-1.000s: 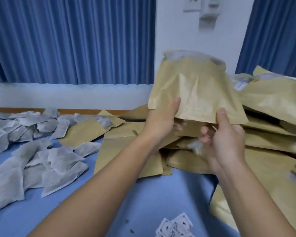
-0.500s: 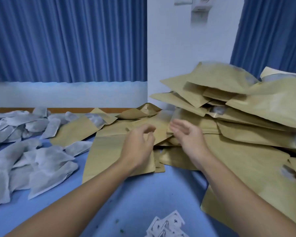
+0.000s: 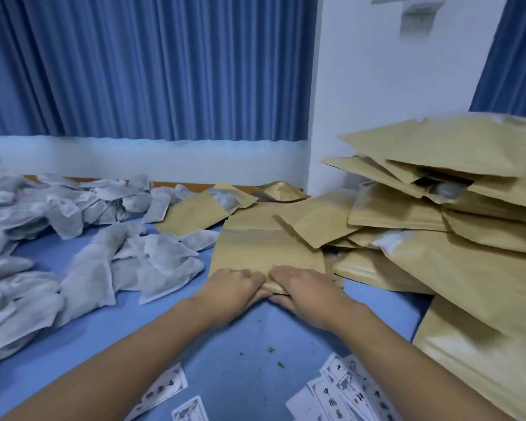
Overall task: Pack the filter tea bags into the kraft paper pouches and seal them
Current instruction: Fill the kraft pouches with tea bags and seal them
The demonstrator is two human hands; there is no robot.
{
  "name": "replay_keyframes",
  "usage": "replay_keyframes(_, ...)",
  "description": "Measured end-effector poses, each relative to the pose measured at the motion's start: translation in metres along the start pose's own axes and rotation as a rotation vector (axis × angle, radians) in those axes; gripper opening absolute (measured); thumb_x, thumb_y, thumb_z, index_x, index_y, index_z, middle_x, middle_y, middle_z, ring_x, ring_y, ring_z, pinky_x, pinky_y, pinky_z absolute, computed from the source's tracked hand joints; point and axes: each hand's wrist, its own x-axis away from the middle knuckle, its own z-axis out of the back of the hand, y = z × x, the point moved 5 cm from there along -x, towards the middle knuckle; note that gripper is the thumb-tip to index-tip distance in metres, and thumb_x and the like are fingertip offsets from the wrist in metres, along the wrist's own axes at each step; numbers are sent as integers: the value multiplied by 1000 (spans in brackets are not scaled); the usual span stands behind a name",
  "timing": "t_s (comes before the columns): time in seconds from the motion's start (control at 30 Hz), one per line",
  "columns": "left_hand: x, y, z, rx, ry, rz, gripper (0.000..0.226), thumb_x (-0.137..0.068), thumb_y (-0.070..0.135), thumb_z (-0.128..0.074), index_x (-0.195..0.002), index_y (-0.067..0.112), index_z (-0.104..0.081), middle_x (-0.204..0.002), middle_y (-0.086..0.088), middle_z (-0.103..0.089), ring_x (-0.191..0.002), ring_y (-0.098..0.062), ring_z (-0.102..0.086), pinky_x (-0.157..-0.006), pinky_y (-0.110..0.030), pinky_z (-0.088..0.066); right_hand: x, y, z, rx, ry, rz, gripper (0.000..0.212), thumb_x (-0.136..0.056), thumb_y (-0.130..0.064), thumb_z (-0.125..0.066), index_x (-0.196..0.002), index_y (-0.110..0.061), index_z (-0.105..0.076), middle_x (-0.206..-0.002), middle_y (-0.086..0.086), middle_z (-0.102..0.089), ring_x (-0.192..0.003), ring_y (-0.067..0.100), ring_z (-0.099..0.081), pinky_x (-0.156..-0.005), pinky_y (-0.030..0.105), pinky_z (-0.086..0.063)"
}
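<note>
Both hands are down on one kraft pouch [image 3: 266,250], lying flat on the blue table [image 3: 240,360] straight in front of me. It's plain tan paper, smooth, with a faint band across the middle and no print on this face. My left hand [image 3: 236,288] and right hand [image 3: 305,287] sit side by side on its near edge, knuckles almost touching. The fingers curl over the top and the thumbs tuck underneath, so each hand is pinching that edge. The paper buckles up a little between them.

What's inside this one? I can't tell, the paper hides it. Off to my right the pile of pouches [image 3: 456,268] is stacked high and loose. One windowed pouch [image 3: 390,240] in there shows something pale behind its clear panel. On my left the filter tea bags [image 3: 152,264] lie in a loose heap on the table, grey-white, soft and pillow-shaped.

The pouch in my grip has its long axis running away from me toward the wall. Its short near edge is at my hands and its far end is slipped under an overlapping pouch [image 3: 313,226]. Which end is the mouth, I can't tell.

Close to me, printed labels [image 3: 343,390] are scattered about, and a few green crumbs [image 3: 270,349] dot the blue.
</note>
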Motion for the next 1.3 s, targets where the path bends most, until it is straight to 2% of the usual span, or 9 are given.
replay_keyframes(0.1,17,-9,16,55,56,-66,35,-108,42,-32,-110,18,-56,-102,-3,-69,-93,-31,-63,-73,-33,-32,-8,-13,10,63,-50,1,9,-100,-28,-44,-106,-27,-52,-100,1,-62,-94,30,-60,-67,38,-42)
replay_keyframes(0.2,44,-12,41,176,598,-88,14,-99,19,-56,-97,10,-67,-90,-4,-65,-82,-26,-59,-76,-33,-42,-19,-16,30,-90,89,-64,22,-101,-22,-42,-100,-28,-63,-90,2,-65,-86,29,-60,-68,38,-46)
replay_keyframes(0.27,64,-19,43,538,887,210,23,-96,31,-58,-77,18,-58,-74,6,-54,-68,-17,-50,-66,-25,-38,-24,-16,43,-349,207,-78,30,-102,-21,-47,-86,-37,-67,-75,-9,-64,-73,11,-57,-66,33,-43)
replay_keyframes(0.37,57,-11,10,1390,728,644,50,-85,63,-64,-69,21,-44,-59,9,-49,-54,-10,-47,-55,-22,-42,-31,-18,46,-732,121,-24,48,-99,-19,-58,-55,-35,-56,-52,-14,-41,-53,3,-36,-57,25,-31)
replay_keyframes(0.5,40,-1,-13,1934,422,686,60,-77,63,-72,-90,9,-51,-72,-14,-57,-68,-24,-63,-52,-36,-54,-30,-27,32,-885,-181,63,37,-99,-42,-59,-66,-27,-69,-54,-14,-51,-54,4,-38,-52,15,-31)
replay_keyframes(0.77,38,-9,-22,1915,315,682,61,-79,69,-69,-87,12,-50,-81,-13,-68,-79,-26,-72,-61,-52,-60,-32,-25,14,-1100,-224,101,29,-91,-48,-70,-98,-22,-80,-75,-6,-66,-67,-2,-52,-63,7,-39)
replay_keyframes(0.9,38,-9,-23,1884,358,634,62,-82,69,-67,-89,10,-52,-80,-15,-63,-78,-26,-71,-61,-49,-60,-32,-18,6,-1135,-201,60,47,-90,-56,-67,-97,-10,-77,-74,-2,-62,-68,14,-42,-62,16,-37)
replay_keyframes(1.07,38,-8,-23,1850,379,615,64,-79,67,-69,-93,7,-52,-75,-14,-59,-74,-26,-69,-57,-44,-60,-27,-17,1,-1206,-236,31,42,-93,-54,-63,-94,-15,-78,-80,-7,-70,-75,-1,-59,-70,9,-43)
replay_keyframes(1.3,40,-8,-18,1764,439,582,57,-89,54,-65,-94,0,-49,-70,-12,-57,-66,-25,-65,-47,-34,-54,-25,-17,-3,-1272,-263,-32,50,-88,-64,-63,-90,-17,-77,-81,17,-53,-76,27,-41,-75,36,-36)
